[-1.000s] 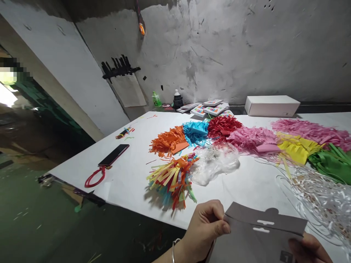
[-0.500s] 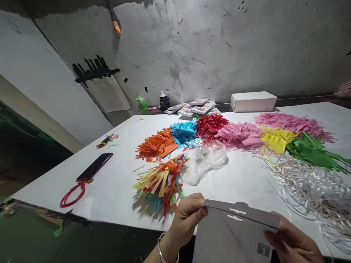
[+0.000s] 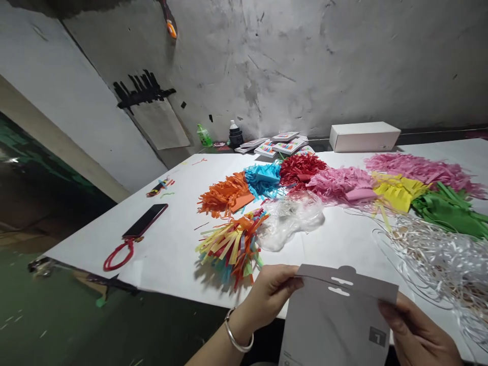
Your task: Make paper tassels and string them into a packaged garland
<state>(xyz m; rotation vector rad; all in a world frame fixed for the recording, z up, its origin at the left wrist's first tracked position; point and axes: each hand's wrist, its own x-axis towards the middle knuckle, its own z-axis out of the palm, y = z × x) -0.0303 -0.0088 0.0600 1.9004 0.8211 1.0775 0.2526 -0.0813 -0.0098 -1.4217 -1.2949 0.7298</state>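
Observation:
A flat grey cardboard package (image 3: 335,325) with a hanger tab, two white-looking slots and a dark square marked "1" is held up at the table's near edge. My left hand (image 3: 272,292), a silver bangle on its wrist, pinches the upper left corner. On the upper right side, my right hand (image 3: 421,325) grips the package with the thumb in front. Just beyond my left hand lies a multicoloured paper-strip tassel bundle (image 3: 231,246). Behind it rests a crumpled clear plastic bag (image 3: 284,223). Both hands' far-side fingers are partly hidden.
Fringed paper bundles cross the table: orange (image 3: 224,193), blue (image 3: 263,179), red (image 3: 301,170), pink (image 3: 341,183), yellow (image 3: 400,190), green (image 3: 452,208). White cord (image 3: 438,254) tangles at right. A phone (image 3: 145,221) lies left. A white box (image 3: 364,137) and printed packs (image 3: 287,146) stand behind.
The view has shifted, so the table's things appear a little further right and higher. Both hands keep their hold on the package, whose top flap looks raised slightly more upright.

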